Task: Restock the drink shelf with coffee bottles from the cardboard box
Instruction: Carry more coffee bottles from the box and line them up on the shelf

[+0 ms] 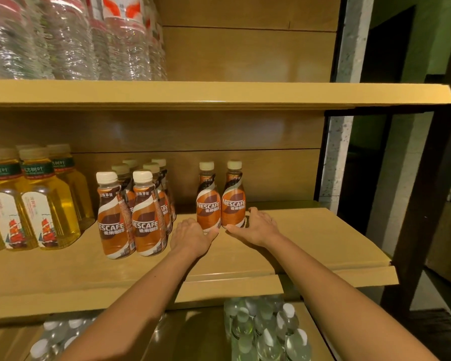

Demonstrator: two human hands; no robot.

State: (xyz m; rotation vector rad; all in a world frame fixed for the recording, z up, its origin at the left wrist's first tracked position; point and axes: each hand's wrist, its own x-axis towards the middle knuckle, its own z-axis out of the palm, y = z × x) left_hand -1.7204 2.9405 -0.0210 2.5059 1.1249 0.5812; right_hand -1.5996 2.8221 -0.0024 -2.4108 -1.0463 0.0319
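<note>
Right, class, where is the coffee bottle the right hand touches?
Head view: the coffee bottle stands on the middle shelf, right of centre, beside a twin bottle at its left; the right hand holds its base.

From my feed, a wooden shelf unit (219,93) fills most of the view. Its boards are pale tan, and its back panel (245,56) is a darker brown with a soft glare across it. The light on it is warm and yellowish. A dark post (427,191) frames the unit's right side. Just right of the back panel I see a speckled grey pillar (349,48). Further right are a green wall (432,35) and a dark opening (385,48), both dim. Low on the right a patch of grey floor (432,290) shows.
</note>
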